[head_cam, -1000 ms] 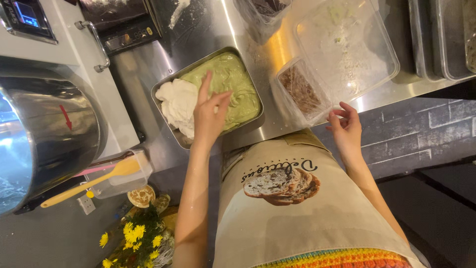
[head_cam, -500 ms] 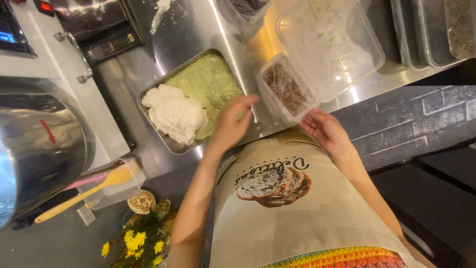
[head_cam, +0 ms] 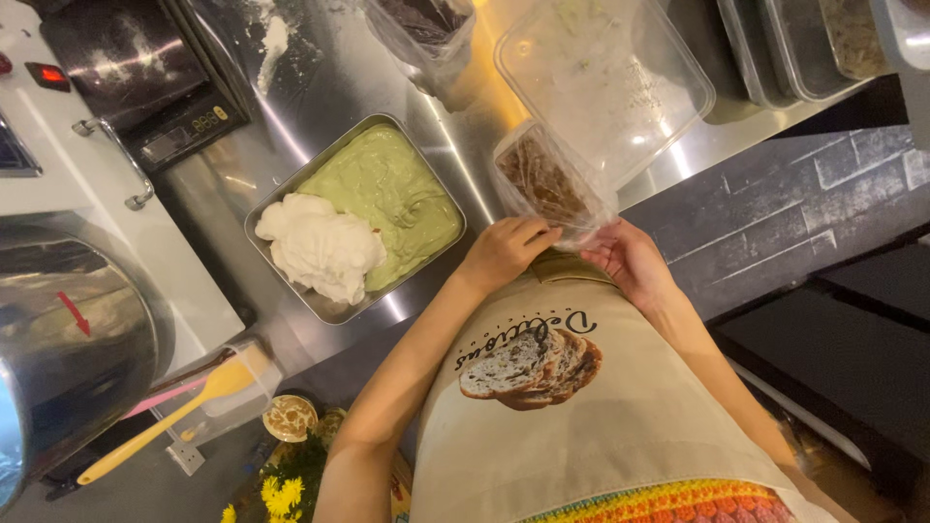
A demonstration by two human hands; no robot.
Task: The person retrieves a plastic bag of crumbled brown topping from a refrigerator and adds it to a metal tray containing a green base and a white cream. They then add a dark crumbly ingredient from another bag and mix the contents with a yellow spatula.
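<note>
- Fingers of left hand (head_cam: 504,254) and right hand (head_cam: 628,260) curled on tub (head_cam: 544,181) at counter (head_cam: 334,82) edge, right of tray (head_cam: 291,199).
- Grip both sides, lift level, avoid spilling brown filling.

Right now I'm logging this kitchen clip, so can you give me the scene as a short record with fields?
Left hand: left hand touches the near edge of the small clear tub of brown pieces
Right hand: right hand cups the tub's near right corner
Beside it: metal tray of green batter with a white mound
Behind: large clear container
Surface: steel counter
</note>
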